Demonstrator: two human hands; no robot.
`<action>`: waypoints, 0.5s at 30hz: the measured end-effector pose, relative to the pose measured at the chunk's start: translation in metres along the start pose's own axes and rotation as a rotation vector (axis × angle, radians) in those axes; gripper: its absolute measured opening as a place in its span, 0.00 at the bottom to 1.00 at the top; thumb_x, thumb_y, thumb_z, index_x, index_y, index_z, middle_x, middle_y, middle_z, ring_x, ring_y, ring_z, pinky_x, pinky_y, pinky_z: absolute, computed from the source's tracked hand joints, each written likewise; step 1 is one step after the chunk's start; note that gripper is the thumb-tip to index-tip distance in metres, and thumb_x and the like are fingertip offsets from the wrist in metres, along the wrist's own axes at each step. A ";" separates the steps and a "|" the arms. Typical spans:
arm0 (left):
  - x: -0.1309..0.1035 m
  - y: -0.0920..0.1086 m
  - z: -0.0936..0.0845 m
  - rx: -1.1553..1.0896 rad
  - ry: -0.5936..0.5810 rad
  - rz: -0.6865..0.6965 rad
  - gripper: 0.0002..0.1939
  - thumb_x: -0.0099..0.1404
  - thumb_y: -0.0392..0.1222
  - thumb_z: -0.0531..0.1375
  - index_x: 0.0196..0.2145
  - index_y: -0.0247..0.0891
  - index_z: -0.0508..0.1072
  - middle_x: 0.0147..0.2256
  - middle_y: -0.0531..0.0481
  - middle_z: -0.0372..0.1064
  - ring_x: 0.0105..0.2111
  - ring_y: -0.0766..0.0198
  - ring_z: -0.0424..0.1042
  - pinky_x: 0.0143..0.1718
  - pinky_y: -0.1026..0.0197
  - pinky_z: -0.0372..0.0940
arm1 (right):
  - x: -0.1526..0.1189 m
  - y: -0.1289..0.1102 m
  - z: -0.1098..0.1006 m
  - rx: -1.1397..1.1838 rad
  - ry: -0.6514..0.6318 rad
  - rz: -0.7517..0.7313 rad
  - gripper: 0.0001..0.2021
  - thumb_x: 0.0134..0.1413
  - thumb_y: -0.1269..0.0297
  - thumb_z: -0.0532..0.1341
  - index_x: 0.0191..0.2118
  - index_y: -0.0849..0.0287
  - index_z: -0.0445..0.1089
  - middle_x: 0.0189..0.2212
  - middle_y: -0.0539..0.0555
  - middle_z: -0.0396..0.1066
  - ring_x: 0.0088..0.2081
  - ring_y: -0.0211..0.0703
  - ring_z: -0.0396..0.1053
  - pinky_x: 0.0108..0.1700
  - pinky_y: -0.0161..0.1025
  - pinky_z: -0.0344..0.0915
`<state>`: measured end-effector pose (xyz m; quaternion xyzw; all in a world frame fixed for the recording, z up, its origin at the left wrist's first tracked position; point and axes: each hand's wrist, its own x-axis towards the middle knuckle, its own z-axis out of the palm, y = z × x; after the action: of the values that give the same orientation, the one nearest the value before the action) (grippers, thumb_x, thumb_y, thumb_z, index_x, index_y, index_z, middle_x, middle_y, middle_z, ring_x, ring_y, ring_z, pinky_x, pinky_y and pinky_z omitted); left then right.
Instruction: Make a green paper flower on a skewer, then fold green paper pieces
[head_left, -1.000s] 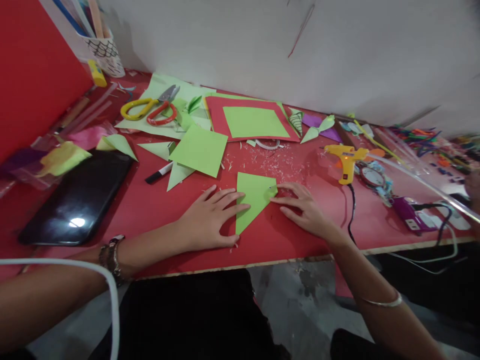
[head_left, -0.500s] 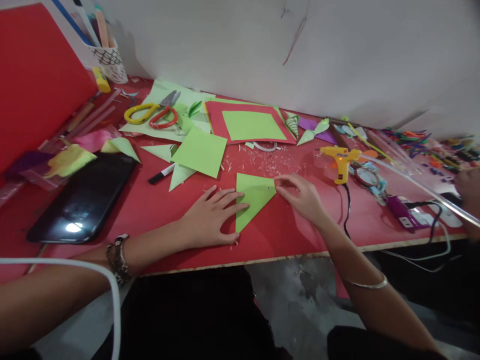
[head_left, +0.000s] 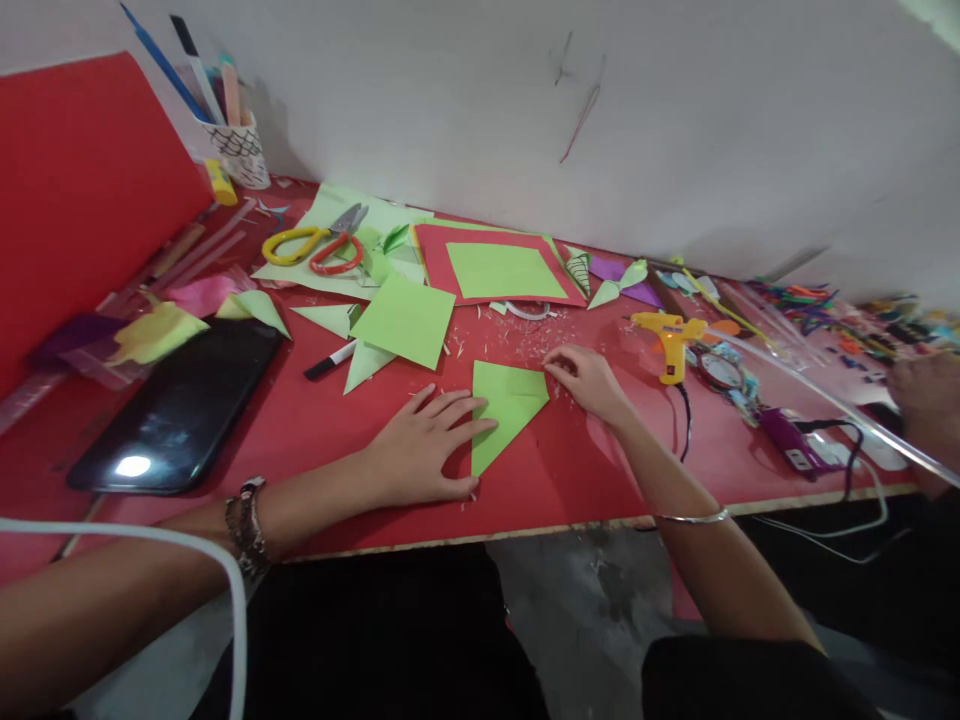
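Observation:
A green sheet of paper (head_left: 504,412) lies on the red tabletop before me, its lower right side slanted. My left hand (head_left: 424,445) is spread flat at the sheet's left edge, with fingertips resting on the paper and the thumb near its bottom corner. At the upper right corner of the sheet, my right hand (head_left: 586,380) has thumb and forefinger pinched together; whatever they may hold is too small to make out. A square green paper (head_left: 405,320) lies beyond my left hand, overlapping pale green pieces. Beside them is a black-capped marker (head_left: 330,360).
Scissors (head_left: 322,240) rest on pale paper at the back. A yellow glue gun (head_left: 670,343) stands to the right, its cord reaching the front edge. At left lie a black phone (head_left: 176,410) and a pen cup (head_left: 241,150). Another person's hand (head_left: 926,400) is at far right.
A small white speck on the green sheet near my right fingers is no longer visible. My left hand stays on the paper. The whole view has shifted slightly.

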<state>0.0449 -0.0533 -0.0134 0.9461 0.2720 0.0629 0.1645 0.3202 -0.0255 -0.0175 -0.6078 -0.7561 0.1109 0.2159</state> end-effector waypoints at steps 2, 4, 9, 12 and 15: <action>0.000 0.000 0.000 -0.001 0.009 -0.001 0.31 0.57 0.58 0.50 0.56 0.49 0.53 0.59 0.53 0.47 0.58 0.56 0.46 0.58 0.50 0.35 | 0.004 0.000 0.002 -0.007 0.088 0.029 0.06 0.51 0.69 0.52 0.32 0.61 0.65 0.28 0.53 0.67 0.29 0.38 0.62 0.33 0.36 0.58; 0.000 0.000 0.000 -0.003 0.015 -0.007 0.31 0.56 0.58 0.51 0.56 0.49 0.53 0.59 0.53 0.47 0.58 0.56 0.46 0.58 0.50 0.35 | 0.004 -0.009 0.002 0.001 0.155 0.003 0.07 0.51 0.68 0.51 0.34 0.60 0.65 0.30 0.54 0.66 0.30 0.39 0.63 0.35 0.37 0.60; 0.000 0.001 0.001 0.008 0.026 -0.021 0.35 0.55 0.60 0.51 0.57 0.45 0.52 0.59 0.50 0.46 0.59 0.56 0.44 0.59 0.50 0.33 | -0.019 -0.058 -0.002 0.000 -0.026 -0.190 0.16 0.48 0.60 0.56 0.45 0.56 0.61 0.41 0.57 0.63 0.44 0.47 0.61 0.46 0.46 0.58; 0.000 0.001 0.002 0.022 0.024 -0.035 0.37 0.54 0.61 0.51 0.58 0.43 0.50 0.60 0.48 0.45 0.59 0.55 0.41 0.58 0.48 0.32 | -0.038 -0.086 0.003 0.002 -0.227 -0.228 0.27 0.43 0.54 0.60 0.51 0.55 0.57 0.47 0.58 0.58 0.50 0.50 0.56 0.49 0.48 0.56; 0.000 0.000 0.003 0.023 0.004 -0.037 0.38 0.54 0.61 0.51 0.58 0.42 0.48 0.60 0.46 0.44 0.59 0.54 0.41 0.58 0.47 0.34 | -0.049 -0.101 0.013 -0.046 -0.232 -0.195 0.28 0.42 0.52 0.59 0.50 0.58 0.57 0.50 0.60 0.56 0.52 0.53 0.53 0.52 0.50 0.54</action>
<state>0.0453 -0.0542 -0.0159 0.9426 0.2902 0.0587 0.1542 0.2347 -0.0955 0.0053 -0.5193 -0.8338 0.1415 0.1226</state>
